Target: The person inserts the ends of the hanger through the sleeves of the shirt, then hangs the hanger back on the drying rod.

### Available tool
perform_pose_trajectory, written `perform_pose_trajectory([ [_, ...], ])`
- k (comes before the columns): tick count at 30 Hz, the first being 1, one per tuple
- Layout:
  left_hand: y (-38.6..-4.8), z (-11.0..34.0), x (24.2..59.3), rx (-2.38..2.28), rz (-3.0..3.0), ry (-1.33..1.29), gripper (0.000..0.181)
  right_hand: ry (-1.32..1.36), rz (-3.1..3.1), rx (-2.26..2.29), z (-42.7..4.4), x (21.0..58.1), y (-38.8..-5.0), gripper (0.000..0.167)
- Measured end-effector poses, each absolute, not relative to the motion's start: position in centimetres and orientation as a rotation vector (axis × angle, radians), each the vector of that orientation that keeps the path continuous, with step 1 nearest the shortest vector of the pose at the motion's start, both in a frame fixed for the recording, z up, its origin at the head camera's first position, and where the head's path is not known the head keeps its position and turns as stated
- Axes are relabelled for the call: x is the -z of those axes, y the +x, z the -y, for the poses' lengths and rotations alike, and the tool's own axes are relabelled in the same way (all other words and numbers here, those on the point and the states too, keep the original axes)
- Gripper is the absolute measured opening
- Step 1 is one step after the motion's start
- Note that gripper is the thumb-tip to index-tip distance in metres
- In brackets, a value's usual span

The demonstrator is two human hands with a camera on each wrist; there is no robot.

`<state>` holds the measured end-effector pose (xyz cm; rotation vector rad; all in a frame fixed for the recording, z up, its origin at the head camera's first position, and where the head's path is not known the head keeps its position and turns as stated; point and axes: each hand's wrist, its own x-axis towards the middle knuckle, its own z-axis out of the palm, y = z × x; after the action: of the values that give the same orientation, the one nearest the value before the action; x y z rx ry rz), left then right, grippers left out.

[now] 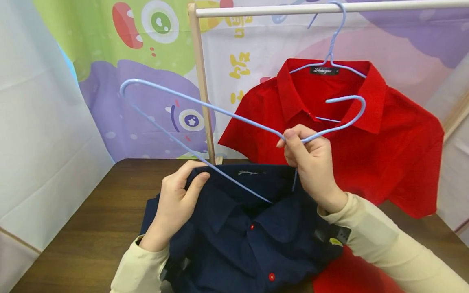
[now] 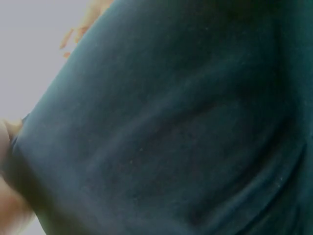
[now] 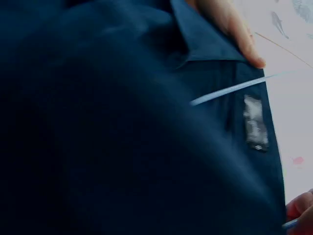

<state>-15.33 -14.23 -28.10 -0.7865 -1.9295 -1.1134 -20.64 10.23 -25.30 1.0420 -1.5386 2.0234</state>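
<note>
A navy collared shirt (image 1: 223, 248) with red buttons lies on the table, its neck opening facing up. My left hand (image 1: 172, 203) pinches the shirt's collar at the left side, thumb in front. With my right hand (image 1: 311, 162) I grip a light blue wire hanger (image 1: 234, 115) at its neck, just under the hook. One end of the hanger goes down into the shirt's neck; the other end sticks up to the left. Navy cloth (image 2: 171, 122) fills most of the left wrist view. In the right wrist view the hanger bar (image 3: 227, 93) crosses the collar near the label (image 3: 255, 122).
Behind the navy shirt, a red short-sleeved shirt (image 1: 399, 150) hangs on another blue hanger (image 1: 334, 36) from a white rail (image 1: 256, 10). A wooden post (image 1: 202, 81) holds the rail's left end. Red cloth (image 1: 351, 272) lies on the brown table (image 1: 91, 228) at front right.
</note>
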Motion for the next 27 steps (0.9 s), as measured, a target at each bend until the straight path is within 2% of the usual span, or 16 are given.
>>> perform_pose_trajectory([
  [5, -14.9, 14.3, 27.7, 1.133, 1.895, -0.732, 0.016, 1.029, 1.651, -1.949, -9.4, 23.9, -18.5, 0.017],
  [14, -14.6, 14.6, 27.3, 1.212, 1.836, -0.634, 0.017, 0.937, 1.773, -1.846, -9.5, 24.0, -18.1, 0.013],
  [27, -14.3, 15.2, 26.9, 1.301, 1.671, -0.596, 0.037, 0.925, 1.905, -1.931, -10.2, 24.7, -17.9, 0.012],
])
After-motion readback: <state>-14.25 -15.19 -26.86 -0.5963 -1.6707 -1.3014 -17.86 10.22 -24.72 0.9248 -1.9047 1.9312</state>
